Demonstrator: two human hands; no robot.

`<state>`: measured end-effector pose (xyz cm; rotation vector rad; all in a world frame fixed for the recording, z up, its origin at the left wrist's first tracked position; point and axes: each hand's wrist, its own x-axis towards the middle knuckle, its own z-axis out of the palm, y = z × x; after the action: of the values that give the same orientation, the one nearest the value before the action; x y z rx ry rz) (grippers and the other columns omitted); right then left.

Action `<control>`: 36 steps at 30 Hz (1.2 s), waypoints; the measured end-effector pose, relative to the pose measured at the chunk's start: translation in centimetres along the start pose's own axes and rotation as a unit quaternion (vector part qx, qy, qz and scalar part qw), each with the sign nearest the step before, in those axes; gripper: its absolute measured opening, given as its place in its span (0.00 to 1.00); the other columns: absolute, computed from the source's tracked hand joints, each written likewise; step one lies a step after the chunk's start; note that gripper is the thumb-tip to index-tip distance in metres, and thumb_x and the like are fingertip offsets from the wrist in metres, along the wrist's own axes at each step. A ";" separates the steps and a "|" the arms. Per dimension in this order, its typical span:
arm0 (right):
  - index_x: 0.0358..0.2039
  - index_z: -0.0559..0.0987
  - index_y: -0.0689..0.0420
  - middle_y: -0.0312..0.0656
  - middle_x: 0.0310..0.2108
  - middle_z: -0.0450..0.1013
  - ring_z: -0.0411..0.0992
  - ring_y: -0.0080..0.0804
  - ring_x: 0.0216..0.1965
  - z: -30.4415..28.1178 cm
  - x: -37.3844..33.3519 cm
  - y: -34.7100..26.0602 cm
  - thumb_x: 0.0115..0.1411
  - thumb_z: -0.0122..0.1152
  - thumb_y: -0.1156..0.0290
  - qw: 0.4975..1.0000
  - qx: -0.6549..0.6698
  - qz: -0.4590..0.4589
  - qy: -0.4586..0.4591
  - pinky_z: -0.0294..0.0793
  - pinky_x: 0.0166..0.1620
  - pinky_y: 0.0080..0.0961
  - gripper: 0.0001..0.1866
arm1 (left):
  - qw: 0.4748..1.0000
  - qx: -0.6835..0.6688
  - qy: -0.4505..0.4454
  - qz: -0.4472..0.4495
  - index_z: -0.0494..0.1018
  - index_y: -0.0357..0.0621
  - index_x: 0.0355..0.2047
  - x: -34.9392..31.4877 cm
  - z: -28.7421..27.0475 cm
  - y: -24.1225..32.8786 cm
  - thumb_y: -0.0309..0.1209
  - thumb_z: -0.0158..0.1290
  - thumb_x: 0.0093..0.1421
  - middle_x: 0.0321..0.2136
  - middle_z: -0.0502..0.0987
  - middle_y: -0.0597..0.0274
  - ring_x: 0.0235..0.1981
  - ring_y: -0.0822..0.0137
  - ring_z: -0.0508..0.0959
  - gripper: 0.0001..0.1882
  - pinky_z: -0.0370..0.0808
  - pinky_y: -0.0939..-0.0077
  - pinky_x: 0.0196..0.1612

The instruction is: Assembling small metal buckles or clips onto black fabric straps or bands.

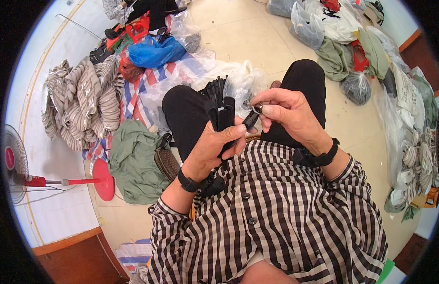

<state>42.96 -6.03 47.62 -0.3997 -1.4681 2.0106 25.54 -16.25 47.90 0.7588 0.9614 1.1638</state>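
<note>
My left hand [218, 144] is closed around a bundle of black straps [220, 113], whose ends fan out above my lap. From that hand one strap end [250, 120] sticks out to the right, between thumb and fingers. A small metal ring [258, 108] sits at its tip. My right hand [290, 113] pinches this ring between thumb and forefinger, with the other fingers curled below. Both hands are close together over my thighs. Part of the bundle is hidden behind my left fingers.
Striped rope coils [87, 104] lie at the left, near a blue plastic bag [157, 51]. A red-based fan [104, 180] and green cloth [136, 161] are closer to me. Along the right are plastic bags [307, 28], green fabric [333, 59] and more rope [421, 161].
</note>
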 end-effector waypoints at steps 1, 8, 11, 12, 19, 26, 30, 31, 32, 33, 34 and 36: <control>0.40 0.74 0.65 0.36 0.25 0.70 0.69 0.19 0.25 0.0 0.0 -0.2 0.58 0.53 0.73 1.000 -0.025 -0.006 -0.005 0.71 0.30 0.16 0.12 | 1.000 -0.001 0.000 -0.001 0.74 0.35 0.33 0.0 0.0 0.1 0.34 0.51 0.57 0.12 0.70 0.64 0.08 0.82 0.61 0.12 0.53 0.91 0.11; 0.39 0.75 0.64 0.33 0.24 0.70 0.68 0.15 0.25 0.9 -0.4 -1.3 0.56 0.55 0.76 0.997 -0.073 0.016 -0.016 0.69 0.30 0.12 0.10 | 1.000 0.000 -0.021 -0.003 0.74 0.35 0.31 -0.2 -0.1 0.0 0.35 0.52 0.57 0.11 0.70 0.64 0.07 0.82 0.60 0.13 0.52 0.90 0.11; 0.39 0.75 0.63 0.32 0.23 0.69 0.67 0.13 0.24 1.3 -0.8 -1.4 0.54 0.57 0.76 0.993 -0.115 -0.016 -0.006 0.67 0.28 0.09 0.10 | 1.000 -0.003 -0.023 -0.008 0.73 0.35 0.29 -0.1 0.1 0.1 0.36 0.52 0.57 0.11 0.70 0.63 0.07 0.81 0.60 0.13 0.53 0.90 0.11; 0.39 0.75 0.63 0.32 0.23 0.69 0.67 0.13 0.24 1.3 -0.9 -1.2 0.54 0.57 0.76 0.993 -0.114 -0.016 -0.007 0.67 0.28 0.09 0.10 | 1.000 0.001 -0.021 -0.012 0.73 0.35 0.28 -0.2 0.1 0.2 0.36 0.52 0.57 0.11 0.70 0.63 0.07 0.81 0.60 0.13 0.53 0.90 0.10; 0.38 0.76 0.62 0.29 0.21 0.68 0.65 0.11 0.22 0.9 -1.0 -1.9 0.53 0.60 0.76 0.985 -0.169 0.002 -0.030 0.65 0.26 0.08 0.11 | 0.999 -0.027 -0.033 -0.028 0.72 0.34 0.28 -0.5 0.7 1.2 0.33 0.52 0.56 0.11 0.70 0.61 0.06 0.80 0.60 0.11 0.54 0.89 0.11; 0.36 0.77 0.60 0.29 0.21 0.69 0.65 0.09 0.23 0.4 -1.3 -2.1 0.52 0.61 0.75 0.987 -0.159 -0.005 -0.001 0.64 0.27 0.07 0.10 | 0.995 -0.080 -0.061 -0.020 0.73 0.34 0.29 -0.4 0.2 0.6 0.32 0.50 0.57 0.14 0.71 0.58 0.07 0.79 0.61 0.11 0.55 0.90 0.11; 0.35 0.77 0.60 0.28 0.22 0.70 0.65 0.09 0.25 0.6 -1.2 -2.0 0.52 0.62 0.75 0.988 -0.156 -0.012 -0.009 0.64 0.28 0.06 0.09 | 0.997 -0.051 -0.063 -0.006 0.72 0.35 0.30 -0.5 0.6 0.7 0.31 0.49 0.58 0.15 0.72 0.59 0.08 0.79 0.62 0.09 0.56 0.90 0.11; 0.35 0.77 0.60 0.27 0.22 0.70 0.66 0.09 0.25 0.9 -1.1 -1.9 0.52 0.61 0.74 0.990 -0.135 0.000 -0.033 0.64 0.29 0.07 0.09 | 0.997 -0.051 -0.064 -0.006 0.72 0.35 0.30 -0.6 0.7 0.6 0.31 0.49 0.58 0.15 0.72 0.59 0.08 0.79 0.62 0.09 0.56 0.90 0.11; 0.34 0.77 0.60 0.27 0.22 0.69 0.66 0.10 0.26 1.1 -1.0 -1.9 0.52 0.61 0.74 0.992 -0.114 0.012 -0.056 0.64 0.30 0.07 0.09 | 0.996 -0.061 -0.061 0.004 0.72 0.35 0.30 -0.7 0.7 0.5 0.30 0.49 0.58 0.15 0.72 0.59 0.08 0.79 0.62 0.09 0.56 0.90 0.11; 0.34 0.77 0.60 0.27 0.22 0.69 0.66 0.10 0.26 1.1 -1.0 -1.9 0.52 0.61 0.74 0.992 -0.115 0.012 -0.057 0.64 0.30 0.07 0.09 | 0.996 -0.071 -0.058 0.014 0.72 0.36 0.30 -0.7 0.8 0.4 0.30 0.49 0.59 0.15 0.72 0.59 0.08 0.79 0.62 0.08 0.56 0.90 0.11; 0.34 0.77 0.60 0.28 0.24 0.69 0.66 0.10 0.27 1.0 -1.0 -1.8 0.52 0.61 0.74 0.991 -0.119 0.008 -0.057 0.64 0.31 0.07 0.08 | 0.996 -0.072 -0.058 0.015 0.72 0.36 0.30 -0.7 0.9 0.4 0.30 0.49 0.59 0.15 0.72 0.59 0.08 0.79 0.62 0.08 0.56 0.90 0.11; 0.34 0.77 0.60 0.28 0.26 0.70 0.66 0.11 0.28 0.9 -0.9 -1.6 0.52 0.61 0.75 0.991 -0.123 0.004 -0.059 0.65 0.32 0.08 0.08 | 0.997 -0.071 -0.034 0.019 0.71 0.37 0.29 -0.8 1.3 0.6 0.30 0.49 0.59 0.15 0.72 0.59 0.09 0.79 0.62 0.08 0.57 0.90 0.12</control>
<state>43.66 -6.94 49.34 -0.3939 -1.7993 1.8909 26.36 -16.91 49.15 0.7009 0.8016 1.2188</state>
